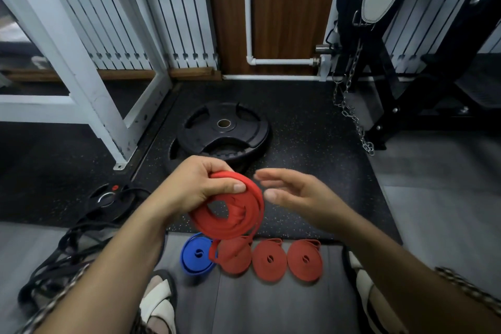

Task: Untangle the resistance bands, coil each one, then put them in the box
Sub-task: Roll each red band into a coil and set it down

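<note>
Speckled black gym matting (311,144) is laid below a white rack (89,95), and two stacked weight plates (225,130) are left on it. Black bands (62,255) are seen tangled at the near left. On the grey floor a row is kept: one blue coil (196,255) and three red coils (269,259), flat and side by side, presumably staged for boxing; no box is visible. A red band (230,211) is pinched by the left hand (200,182), its coil tilted toward the camera, a loose tail hanging down. The right hand (295,192) is held beside it, fingers relaxed, grasping nothing.
</note>
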Available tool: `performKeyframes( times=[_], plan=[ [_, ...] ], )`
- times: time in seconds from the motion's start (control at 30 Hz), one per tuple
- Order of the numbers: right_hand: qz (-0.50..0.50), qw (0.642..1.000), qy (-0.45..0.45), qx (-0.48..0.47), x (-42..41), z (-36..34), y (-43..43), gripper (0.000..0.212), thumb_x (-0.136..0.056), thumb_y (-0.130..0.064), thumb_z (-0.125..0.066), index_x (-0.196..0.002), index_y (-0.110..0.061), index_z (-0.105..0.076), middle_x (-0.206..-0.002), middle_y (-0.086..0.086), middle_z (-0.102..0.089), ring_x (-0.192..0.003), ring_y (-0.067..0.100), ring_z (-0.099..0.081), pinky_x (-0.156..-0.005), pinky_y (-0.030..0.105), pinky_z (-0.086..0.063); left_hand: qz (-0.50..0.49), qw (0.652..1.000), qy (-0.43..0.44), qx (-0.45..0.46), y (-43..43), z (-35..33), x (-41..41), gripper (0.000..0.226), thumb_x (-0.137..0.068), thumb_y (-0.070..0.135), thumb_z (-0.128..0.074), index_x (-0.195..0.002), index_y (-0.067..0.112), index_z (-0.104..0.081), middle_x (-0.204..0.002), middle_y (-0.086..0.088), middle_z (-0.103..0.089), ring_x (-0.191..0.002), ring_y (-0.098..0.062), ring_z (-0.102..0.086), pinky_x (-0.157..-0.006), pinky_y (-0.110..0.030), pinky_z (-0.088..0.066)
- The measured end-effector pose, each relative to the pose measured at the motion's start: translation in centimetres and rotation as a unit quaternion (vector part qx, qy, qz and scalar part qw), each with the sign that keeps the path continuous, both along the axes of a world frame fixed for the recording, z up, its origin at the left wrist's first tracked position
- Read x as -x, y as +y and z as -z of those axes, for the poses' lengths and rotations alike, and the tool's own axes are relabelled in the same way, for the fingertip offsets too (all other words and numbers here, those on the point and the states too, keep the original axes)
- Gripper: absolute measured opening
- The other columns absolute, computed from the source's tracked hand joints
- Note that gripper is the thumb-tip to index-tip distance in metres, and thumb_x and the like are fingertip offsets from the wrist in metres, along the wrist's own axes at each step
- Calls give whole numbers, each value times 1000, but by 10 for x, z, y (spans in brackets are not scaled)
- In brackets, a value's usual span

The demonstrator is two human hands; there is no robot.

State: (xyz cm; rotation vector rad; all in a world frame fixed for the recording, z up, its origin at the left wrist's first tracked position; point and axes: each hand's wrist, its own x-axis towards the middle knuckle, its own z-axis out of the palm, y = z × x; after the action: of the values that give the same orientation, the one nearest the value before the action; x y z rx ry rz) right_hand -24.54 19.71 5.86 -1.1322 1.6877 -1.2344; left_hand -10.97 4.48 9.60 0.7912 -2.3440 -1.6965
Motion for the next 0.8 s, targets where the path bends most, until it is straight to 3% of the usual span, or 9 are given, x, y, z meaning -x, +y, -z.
performKeyframes(
  times=[0.13,0.27,0.5,0.63,0.73,0.8],
  plan=[
    [-4,997,-51,50,-12,-3,-13,23,-87,-5,-59,-108,-12,-64,-96,2,-69,-89,9,-66,-80,21,-53,-17,999,20,-22,-1,-2,6,11,-66,11,-73,-74,5,-67,-60,-2,-63,-55,-7,-56,-55,-16,-44],
    [-8,999,-41,30,-5,-7,-14,15,-91,-17,-55,-100,-24,-65,-79,3,-70,-72,10,-62,-70,30,-54,-38,998,26,-39,-2,-3,7,28,-62,18,-73,-80,-2,-67,-67,-9,-64,-60,-12,-58,-58,-19,-47],
    [41,999,-32,13,7,-6,-9,8,-80,-18,-69,-86,-22,-72,-80,-7,-70,-77,1,-63,-75,16,-49,-36,999,10,-38,-2,1,9,25,-55,24,-74,-73,8,-69,-59,0,-66,-54,-6,-60,-56,-16,-48],
    [24,995,-94,18,5,-5,-9,10,-76,-13,-69,-85,-17,-72,-79,-5,-72,-80,3,-65,-76,15,-51,-41,998,18,-48,-1,2,8,12,-63,13,-75,-72,9,-69,-59,0,-66,-55,-7,-61,-55,-17,-49],
    [16,988,-154,14,7,-4,-9,19,-66,-21,-69,-84,-15,-72,-81,-1,-72,-81,9,-65,-81,23,-51,-32,997,38,-65,2,-1,6,18,-58,16,-74,-73,8,-69,-63,-2,-67,-58,-9,-61,-58,-18,-50],
    [16,982,-189,10,7,-3,-9,21,-66,-22,-67,-84,-13,-72,-80,0,-71,-77,9,-63,-76,22,-51,-32,996,48,-71,3,-2,7,23,-55,21,-73,-74,8,-70,-66,-5,-67,-61,-11,-62,-61,-19,-50]
  ],
)
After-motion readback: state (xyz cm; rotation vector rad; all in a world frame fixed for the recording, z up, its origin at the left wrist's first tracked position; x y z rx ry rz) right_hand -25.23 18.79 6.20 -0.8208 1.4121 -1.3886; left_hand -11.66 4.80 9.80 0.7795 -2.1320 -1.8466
